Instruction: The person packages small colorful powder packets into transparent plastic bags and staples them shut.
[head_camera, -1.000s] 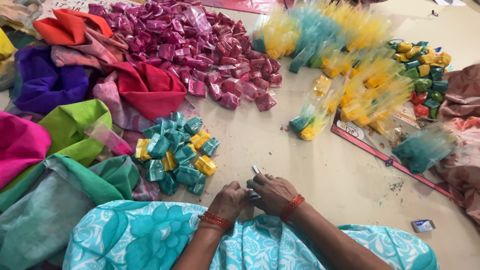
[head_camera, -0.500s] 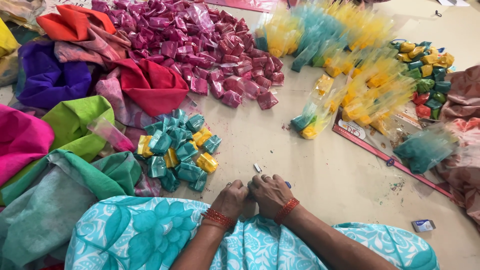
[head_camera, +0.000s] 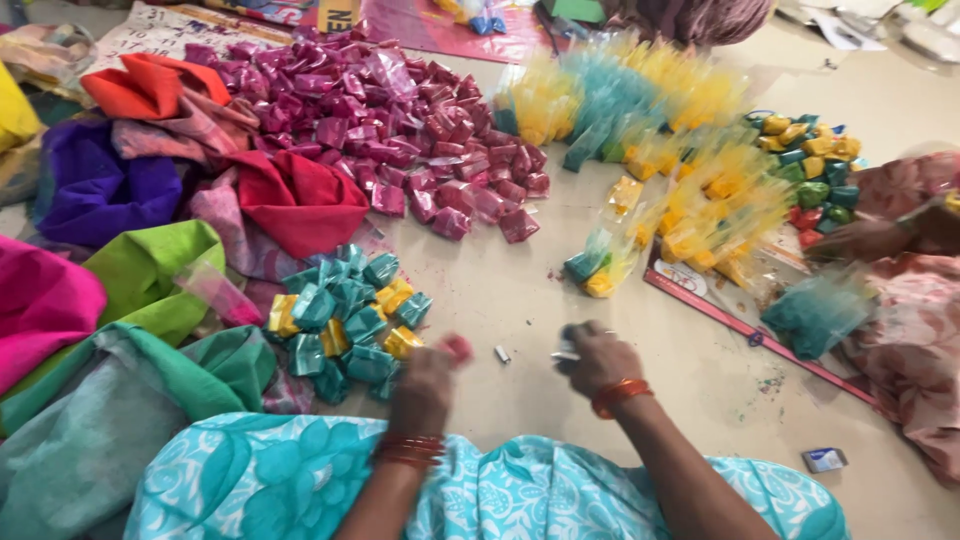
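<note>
Packets of teal and yellow (head_camera: 345, 325) lie heaped on the floor (head_camera: 520, 300) just beside the left hand (head_camera: 425, 375), and that is where the action sits. The left hand is curled shut around something small and pink (head_camera: 457, 347) that pokes out at the fingertips; it is blurred, so what it is cannot be told. The right hand (head_camera: 600, 358) is a little apart from it, fingers closed on a small pale object (head_camera: 566, 354) at its tip, also too blurred to name. Between the two hands a tiny light-coloured piece (head_camera: 502, 354) rests on the floor. Both wrists carry red-orange bangles (head_camera: 618, 396), and the turquoise patterned cloth (head_camera: 300, 480) of the person's clothing fills the bottom of the view.

Further up, a big mound of magenta packets (head_camera: 400, 130) spreads across the floor, touching a red cloth (head_camera: 300, 205). Purple (head_camera: 90, 190), green (head_camera: 150, 265) and pink cloths (head_camera: 40, 300) pile up on the left. On the right, clear bags with yellow and teal contents (head_camera: 680, 150) fan out, with a loose pair (head_camera: 598, 270) nearer the middle. Beyond them sits another small heap of yellow, green and red packets (head_camera: 815, 170). A second person's arm (head_camera: 870, 240) reaches in from the right edge.
</note>
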